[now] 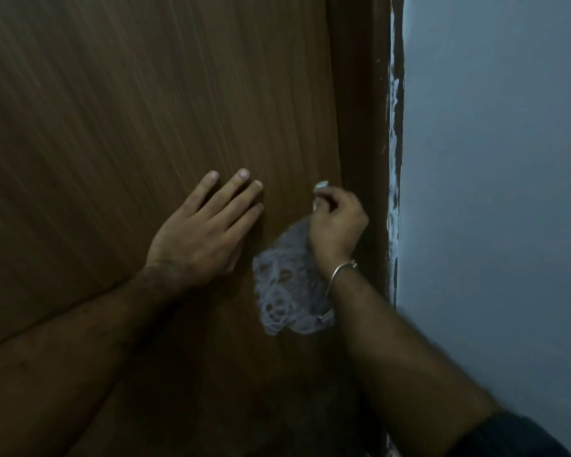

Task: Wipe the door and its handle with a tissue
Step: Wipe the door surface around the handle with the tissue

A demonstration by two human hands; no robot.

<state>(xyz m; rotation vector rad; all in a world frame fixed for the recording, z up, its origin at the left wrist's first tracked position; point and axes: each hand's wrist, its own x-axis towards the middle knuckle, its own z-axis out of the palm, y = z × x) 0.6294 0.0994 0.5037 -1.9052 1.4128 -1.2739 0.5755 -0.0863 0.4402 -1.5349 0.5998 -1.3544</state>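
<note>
A brown wood-grain door (129, 110) fills the left and middle of the head view. My left hand (205, 225) lies flat on it with fingers spread, holding nothing. My right hand (337, 222) is closed near the door's right edge, with a small pale tip (321, 185) sticking out above the fingers. A greyish, lacy tissue (284, 285) hangs crumpled from that hand, below it and against the door. A metal bangle (340, 270) circles the right wrist. What the fist grips beneath the tissue is hidden, and the door handle cannot be made out.
A dark brown door frame (363, 94) runs down the right of the door. Beyond it is a pale blue-grey wall (495, 159), with chipped paint along the frame edge (394, 127). A dark sleeve (508, 437) shows at the bottom right.
</note>
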